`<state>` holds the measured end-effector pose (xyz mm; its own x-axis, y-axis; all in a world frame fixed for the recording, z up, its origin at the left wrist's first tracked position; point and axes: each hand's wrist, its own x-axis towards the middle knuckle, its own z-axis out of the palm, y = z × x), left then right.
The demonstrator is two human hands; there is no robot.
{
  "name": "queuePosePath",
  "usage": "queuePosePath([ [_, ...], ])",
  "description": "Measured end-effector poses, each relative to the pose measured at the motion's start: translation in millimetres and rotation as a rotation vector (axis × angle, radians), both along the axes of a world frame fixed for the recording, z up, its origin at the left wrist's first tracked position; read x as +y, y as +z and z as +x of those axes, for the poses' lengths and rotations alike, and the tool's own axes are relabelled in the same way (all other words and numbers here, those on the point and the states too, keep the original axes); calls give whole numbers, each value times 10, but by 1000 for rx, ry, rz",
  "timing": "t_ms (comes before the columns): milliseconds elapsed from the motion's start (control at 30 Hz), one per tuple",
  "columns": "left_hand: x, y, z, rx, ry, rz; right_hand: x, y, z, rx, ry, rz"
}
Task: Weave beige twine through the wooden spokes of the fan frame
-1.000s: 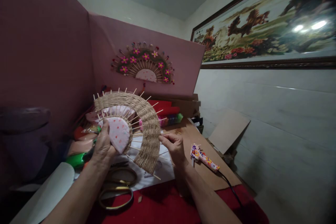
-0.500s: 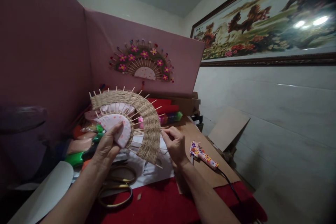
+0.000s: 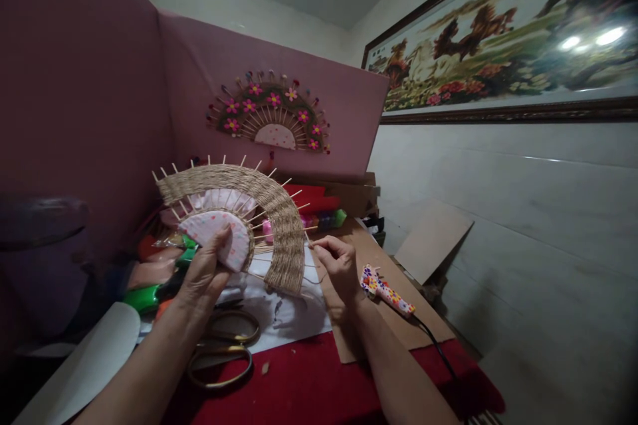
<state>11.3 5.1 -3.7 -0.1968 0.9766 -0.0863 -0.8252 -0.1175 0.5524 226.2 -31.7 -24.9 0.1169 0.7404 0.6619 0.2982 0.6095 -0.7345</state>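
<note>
A half-round fan (image 3: 285, 229) of brown twine woven over thin wooden sticks is raised above the table. My left hand (image 3: 203, 271) grips it by its pale, spotted semicircular base (image 3: 199, 229), with the thumb on the front. The fingers behind the base are hidden. At the fan's right edge, my right hand (image 3: 339, 264) is closed in a pinch on a strand of twine (image 3: 308, 240) that runs to the weave beside a stick tip. A thin loop of the strand hangs below those fingers.
Gold-handled scissors (image 3: 219, 382) lie on the red cloth (image 3: 294, 392) and white paper. To the right, a flower-patterned glue gun (image 3: 387, 291) with a black cord rests on cardboard (image 3: 428, 329). Colourful packets (image 3: 144, 299) crowd the left. A flower-decorated fan (image 3: 274, 103) hangs on the pink board behind.
The fan has shifted slightly left and turned a little counterclockwise. My right hand has drawn a short way off the fan's edge, and the strand now shows between them.
</note>
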Motion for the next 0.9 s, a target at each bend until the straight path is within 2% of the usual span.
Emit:
queuePosePath([
  [167, 9, 0, 10, -32, 7, 30, 30, 76, 91, 277, 231, -181],
  [400, 10, 19, 15, -72, 5, 14, 101, 36, 161, 186, 317, -285],
  [633, -26, 54, 12, -110, -25, 19, 168, -62, 167, 290, 480, -465],
  [900, -22, 17, 26, -82, -32, -17, 154, -131, 78, 217, 546, -453],
])
